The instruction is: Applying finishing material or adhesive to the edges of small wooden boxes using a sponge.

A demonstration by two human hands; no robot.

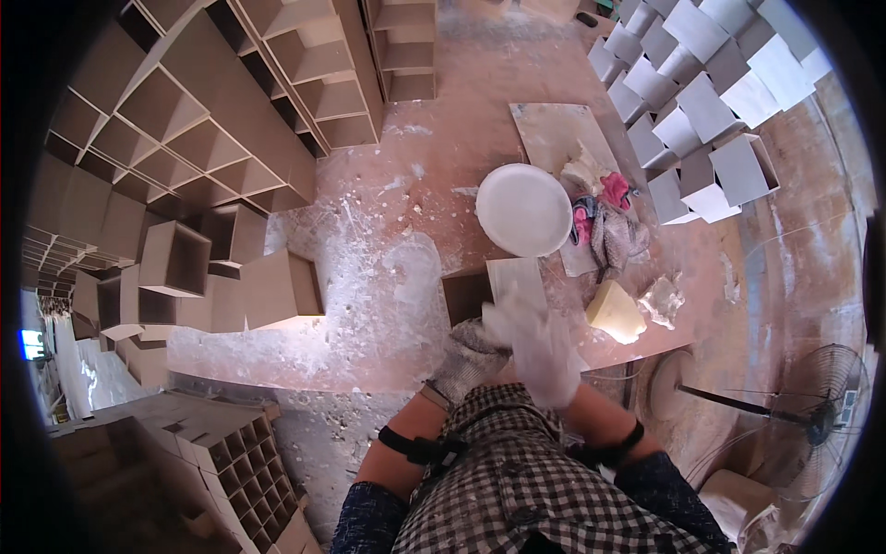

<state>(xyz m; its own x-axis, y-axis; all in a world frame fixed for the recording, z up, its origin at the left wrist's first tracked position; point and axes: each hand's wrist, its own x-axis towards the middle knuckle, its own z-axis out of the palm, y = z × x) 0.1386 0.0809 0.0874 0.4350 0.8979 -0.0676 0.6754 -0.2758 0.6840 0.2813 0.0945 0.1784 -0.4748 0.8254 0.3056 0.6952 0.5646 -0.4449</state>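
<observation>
1. The reddish surface (443, 166), smeared and dusted with white, stretches from the person toward the top of the view.
2. Stacked brown boxes (221, 102), mostly with their open sides showing, fill the upper left; several loose ones lie at the near end of that stack.
3. A stack of white boxes (692, 102) stands at the upper right, its units set at staggered angles.
4. At the lower left is another brown stack (221, 462), one face divided into a grid of small compartments.
5. The person wears a checked apron (517, 471), which sits just below the hands.
6. A fan (817, 420) with a wire cage stands at the right, beyond the surface's edge.
7. A flat pale board (554, 134) lies right of centre, with bunched grey and pink rags (616, 235) on it.
8. A round white dish (524, 210) overlaps the board's left edge.
9. The open box (521, 277), dark inside with one pale side, is at the surface's near edge, directly before the person.
10. The left hand (469, 358), in a grey knit glove, has its grip closed on the box's near side.
11. The right hand (546, 360), whitish and blurred, is over the pale side; its grip cannot be told.
12. A yellow sponge (616, 312) lies right of the hands, beside crumpled clear plastic (661, 301).
</observation>
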